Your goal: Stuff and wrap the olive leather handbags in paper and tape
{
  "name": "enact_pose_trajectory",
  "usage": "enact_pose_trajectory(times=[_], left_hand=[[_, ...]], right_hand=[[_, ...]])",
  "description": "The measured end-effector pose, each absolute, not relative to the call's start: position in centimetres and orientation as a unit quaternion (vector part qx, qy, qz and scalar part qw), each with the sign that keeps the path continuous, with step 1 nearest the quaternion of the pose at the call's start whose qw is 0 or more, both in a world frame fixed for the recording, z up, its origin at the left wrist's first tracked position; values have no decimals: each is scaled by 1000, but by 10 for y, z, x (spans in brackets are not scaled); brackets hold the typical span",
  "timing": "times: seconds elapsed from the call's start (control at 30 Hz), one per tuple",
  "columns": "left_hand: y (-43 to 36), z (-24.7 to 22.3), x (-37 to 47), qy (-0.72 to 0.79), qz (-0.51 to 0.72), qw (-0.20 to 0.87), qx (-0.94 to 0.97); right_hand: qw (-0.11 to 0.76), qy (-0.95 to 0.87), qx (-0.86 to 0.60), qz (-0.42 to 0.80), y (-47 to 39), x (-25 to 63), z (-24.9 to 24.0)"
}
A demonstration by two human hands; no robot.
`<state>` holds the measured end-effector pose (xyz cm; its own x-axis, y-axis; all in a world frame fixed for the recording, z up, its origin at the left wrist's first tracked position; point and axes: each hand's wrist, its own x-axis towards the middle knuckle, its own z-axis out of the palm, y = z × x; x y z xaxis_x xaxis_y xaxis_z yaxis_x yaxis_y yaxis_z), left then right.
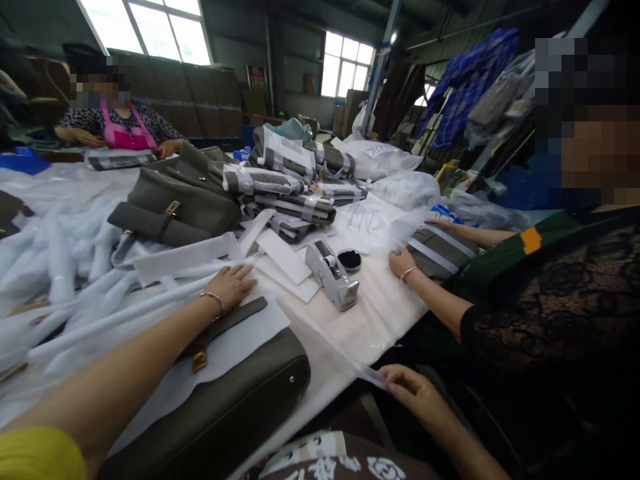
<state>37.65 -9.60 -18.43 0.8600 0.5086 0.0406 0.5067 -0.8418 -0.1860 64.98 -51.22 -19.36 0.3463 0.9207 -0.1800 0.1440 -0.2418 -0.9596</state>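
Right in front of me lies an olive-grey handbag (240,380) with a gold clasp (199,361). A thin white sheet (250,337) covers part of it beneath the strap (235,321). My left hand (230,287) rests with fingers stretched out just beyond the bag, by white wrapping material. Low on the right, my right hand (415,393) pinches the end of a translucent white strip (335,343), which runs slantwise across the table beside the bag. The contact under my left palm is hidden.
A grey tape dispenser (331,275) stands beside a small round dark-filled dish (349,259) and white cards (283,255). Wrapped bags (293,183) are piled behind. At right a co-worker's hand (403,263) touches another bag (440,250); another person (127,123) sits far left.
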Motion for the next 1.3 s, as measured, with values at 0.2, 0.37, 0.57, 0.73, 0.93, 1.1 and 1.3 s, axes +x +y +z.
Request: enact_pose_trajectory(times=[0.2, 0.37, 0.57, 0.73, 0.93, 1.1, 1.3], left_hand=[[-93, -191, 381, -235, 42, 98, -966], [-87, -191, 383, -217, 79, 50, -972], [-98, -171, 364, -215, 31, -27, -976], [-128, -152, 337, -332, 41, -119, -935], [-155, -148, 341, -424, 104, -222, -872], [-158, -145, 356, -459, 148, -241, -842], [-168, -139, 352, -406, 141, -291, -855]], right_hand=[[245, -589, -746, 192, -489, 658, -136], [172, -787, -577, 138, -405, 628, -115], [118, -835, -513, 160, -307, 609, -172], [130, -835, -501, 187, -300, 594, -204], [132, -825, -512, 197, -308, 578, -214], [129, -823, -512, 209, -309, 575, -211], [167, -813, -507, 232, -312, 570, -196]])
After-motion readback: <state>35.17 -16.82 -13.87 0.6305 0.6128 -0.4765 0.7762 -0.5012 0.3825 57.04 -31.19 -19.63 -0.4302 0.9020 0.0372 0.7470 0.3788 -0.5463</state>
